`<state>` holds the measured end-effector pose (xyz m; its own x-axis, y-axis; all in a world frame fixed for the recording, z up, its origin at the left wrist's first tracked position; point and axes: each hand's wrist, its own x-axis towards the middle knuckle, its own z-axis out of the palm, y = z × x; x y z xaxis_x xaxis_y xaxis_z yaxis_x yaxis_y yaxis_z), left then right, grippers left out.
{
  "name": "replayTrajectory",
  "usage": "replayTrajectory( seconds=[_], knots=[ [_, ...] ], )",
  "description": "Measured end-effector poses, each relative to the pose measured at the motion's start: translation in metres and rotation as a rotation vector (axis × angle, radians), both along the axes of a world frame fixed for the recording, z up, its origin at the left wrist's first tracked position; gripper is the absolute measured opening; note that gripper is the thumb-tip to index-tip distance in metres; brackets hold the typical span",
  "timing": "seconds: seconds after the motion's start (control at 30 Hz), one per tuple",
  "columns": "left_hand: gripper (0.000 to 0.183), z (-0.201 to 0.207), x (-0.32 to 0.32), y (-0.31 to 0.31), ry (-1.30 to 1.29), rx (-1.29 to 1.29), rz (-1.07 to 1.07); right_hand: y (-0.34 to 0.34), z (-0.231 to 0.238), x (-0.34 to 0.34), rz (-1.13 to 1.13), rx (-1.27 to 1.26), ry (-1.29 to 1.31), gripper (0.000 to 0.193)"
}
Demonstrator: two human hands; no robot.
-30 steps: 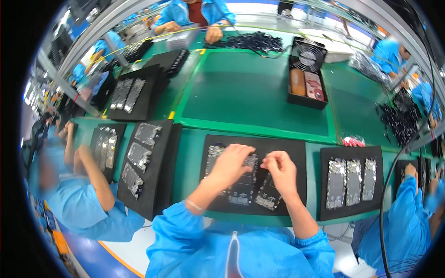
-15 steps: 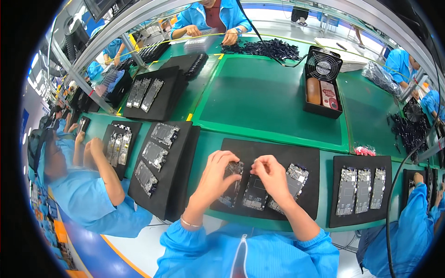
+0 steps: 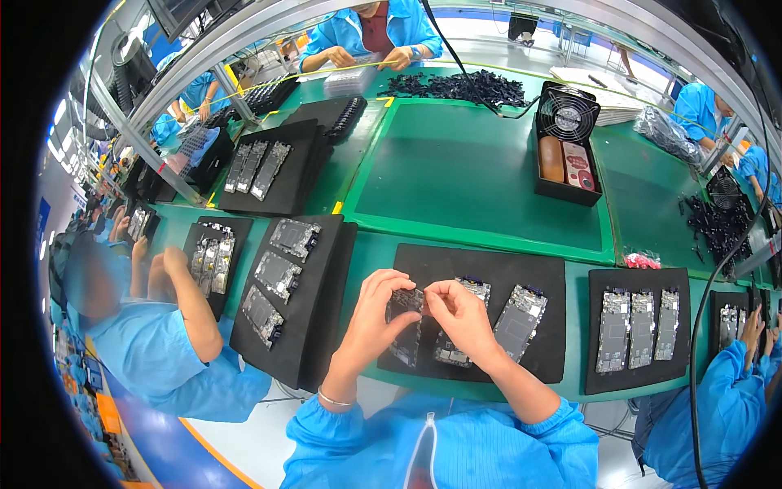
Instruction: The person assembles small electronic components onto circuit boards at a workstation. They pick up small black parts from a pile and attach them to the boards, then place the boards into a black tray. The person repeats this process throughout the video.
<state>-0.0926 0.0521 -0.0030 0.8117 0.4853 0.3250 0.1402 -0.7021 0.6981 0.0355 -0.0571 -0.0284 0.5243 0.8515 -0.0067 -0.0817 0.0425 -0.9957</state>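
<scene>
While your forearms come up from the lower edge, your left hand and right hand meet over the black foam mat on the green bench. Both pinch one small phone frame between thumb and curled fingertips, lifted just above the mat. Two more frames lie flat on the mat to your right. A stacked black tray with three boards sits just left of your left wrist.

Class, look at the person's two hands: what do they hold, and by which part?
Both the left hand and right hand pinch the upper end of a phone frame lifted off the black mat.
</scene>
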Motion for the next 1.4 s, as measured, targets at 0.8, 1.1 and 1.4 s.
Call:
replayTrajectory(
  seconds=[0.8, 1.1, 1.4],
  knots=[
    [0.065, -0.063, 0.059, 0.002, 0.22, 0.151, 0.144, -0.152, -0.042, 0.331, -0.599, -1.443, -1.527, 0.024],
    [0.046, -0.076, -0.036, -0.014, 0.304, -0.189, 0.363, -0.141, 0.004, 0.193, -0.291, -0.837, -1.534, 0.003],
    [0.035, -0.1, -0.045, 0.006, 0.13, -0.75, 0.243, -0.175, -0.034, 0.068, -0.187, -0.866, -0.93, 0.044]
  ],
)
